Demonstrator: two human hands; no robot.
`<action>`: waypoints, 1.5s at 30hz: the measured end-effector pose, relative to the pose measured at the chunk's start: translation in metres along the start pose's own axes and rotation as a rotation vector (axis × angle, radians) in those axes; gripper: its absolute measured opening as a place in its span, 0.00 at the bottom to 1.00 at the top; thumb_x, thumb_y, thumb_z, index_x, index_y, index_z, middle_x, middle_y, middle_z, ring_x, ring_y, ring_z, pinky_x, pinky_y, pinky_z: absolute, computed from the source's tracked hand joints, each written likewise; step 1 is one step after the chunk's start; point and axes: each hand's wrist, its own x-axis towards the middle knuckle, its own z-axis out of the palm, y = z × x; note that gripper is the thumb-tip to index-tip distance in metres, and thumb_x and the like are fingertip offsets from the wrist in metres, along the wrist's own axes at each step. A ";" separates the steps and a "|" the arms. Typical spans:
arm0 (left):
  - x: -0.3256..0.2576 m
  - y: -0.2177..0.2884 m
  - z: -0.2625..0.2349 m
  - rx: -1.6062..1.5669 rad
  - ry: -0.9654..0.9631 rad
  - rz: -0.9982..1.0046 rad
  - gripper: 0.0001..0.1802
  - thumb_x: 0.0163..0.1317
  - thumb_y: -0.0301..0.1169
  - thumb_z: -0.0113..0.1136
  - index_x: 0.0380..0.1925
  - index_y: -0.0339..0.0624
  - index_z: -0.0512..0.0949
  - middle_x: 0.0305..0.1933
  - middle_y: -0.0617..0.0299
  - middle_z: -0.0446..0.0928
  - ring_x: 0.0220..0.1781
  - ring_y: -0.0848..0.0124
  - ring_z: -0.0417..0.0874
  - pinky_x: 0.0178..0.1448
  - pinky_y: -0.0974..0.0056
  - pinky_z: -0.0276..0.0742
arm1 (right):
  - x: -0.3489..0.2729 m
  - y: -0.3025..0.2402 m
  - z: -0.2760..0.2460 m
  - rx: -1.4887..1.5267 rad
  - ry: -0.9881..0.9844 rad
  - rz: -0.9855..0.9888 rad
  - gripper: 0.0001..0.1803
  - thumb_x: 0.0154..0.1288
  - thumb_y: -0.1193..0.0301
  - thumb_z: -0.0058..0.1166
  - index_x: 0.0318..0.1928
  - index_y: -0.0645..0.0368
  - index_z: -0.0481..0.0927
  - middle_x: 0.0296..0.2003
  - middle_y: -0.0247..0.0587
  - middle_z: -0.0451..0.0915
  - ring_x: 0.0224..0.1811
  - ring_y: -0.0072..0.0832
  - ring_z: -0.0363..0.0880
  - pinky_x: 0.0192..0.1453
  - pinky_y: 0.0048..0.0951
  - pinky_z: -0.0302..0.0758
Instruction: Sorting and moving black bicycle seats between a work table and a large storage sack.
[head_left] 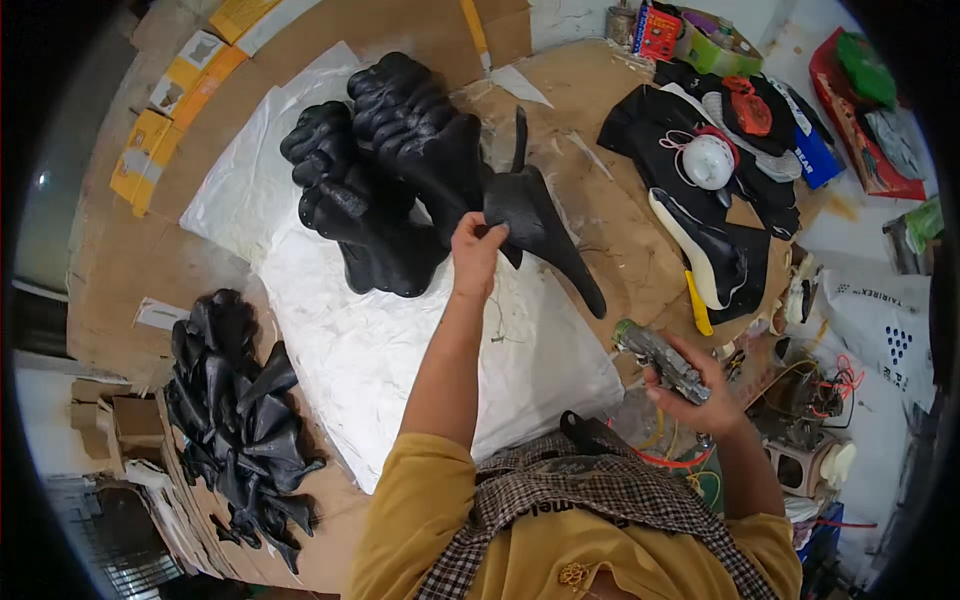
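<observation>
My left hand pinches the near edge of a flat black shoe-upper piece with long pointed ends, between thumb and fingers. In my right hand is a stubby grey tool with a rough, wrapped-looking body and a greenish end; its exact kind does not show. Two rows of nested black shoe uppers lie on a white sheet, just left of the held piece. A loose heap of more black upper pieces lies farther left on the cardboard.
At the right stand a black-and-cream shoe, a white ball-like object and a yellow-handled tool. Wires and a small machine sit right of my right hand. A green box is at the back, yellow cartons at far left.
</observation>
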 end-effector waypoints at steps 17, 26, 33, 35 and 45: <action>-0.134 0.130 -0.466 -0.754 0.925 0.189 0.17 0.63 0.51 0.44 0.39 0.52 0.70 0.53 0.67 0.71 0.56 0.52 0.69 0.54 0.40 0.59 | -0.009 -0.078 0.064 0.178 0.035 -0.381 0.30 0.52 0.75 0.59 0.56 0.68 0.66 0.33 0.35 0.76 0.33 0.17 0.73 0.38 0.21 0.71; -0.073 0.048 -0.408 -0.451 0.764 -0.221 0.19 0.61 0.38 0.50 0.50 0.42 0.67 0.47 0.63 0.73 0.43 0.61 0.76 0.44 0.60 0.70 | -0.049 -0.030 0.063 -0.203 0.194 -0.105 0.31 0.52 0.73 0.60 0.56 0.68 0.65 0.33 0.34 0.76 0.33 0.17 0.73 0.39 0.20 0.70; 0.025 0.018 -0.229 0.024 0.304 -0.169 0.16 0.51 0.22 0.55 0.43 0.39 0.72 0.31 0.64 0.73 0.30 0.73 0.74 0.35 0.69 0.69 | -0.043 -0.090 0.068 0.006 0.287 -0.285 0.31 0.53 0.73 0.58 0.57 0.68 0.63 0.33 0.36 0.76 0.35 0.19 0.74 0.39 0.23 0.71; 0.040 -0.005 -0.217 0.288 0.413 0.015 0.17 0.50 0.20 0.55 0.42 0.39 0.72 0.28 0.66 0.72 0.31 0.74 0.72 0.38 0.71 0.67 | -0.043 -0.083 0.066 0.029 0.287 -0.322 0.31 0.53 0.74 0.57 0.57 0.69 0.62 0.32 0.37 0.76 0.34 0.21 0.74 0.39 0.23 0.71; 0.006 0.069 -0.139 -0.117 -0.030 -0.079 0.11 0.47 0.17 0.49 0.32 0.39 0.74 0.33 0.66 0.75 0.40 0.73 0.74 0.51 0.71 0.65 | -0.006 -0.030 0.018 0.066 0.204 0.000 0.29 0.52 0.76 0.60 0.56 0.64 0.67 0.32 0.30 0.76 0.34 0.16 0.73 0.40 0.19 0.69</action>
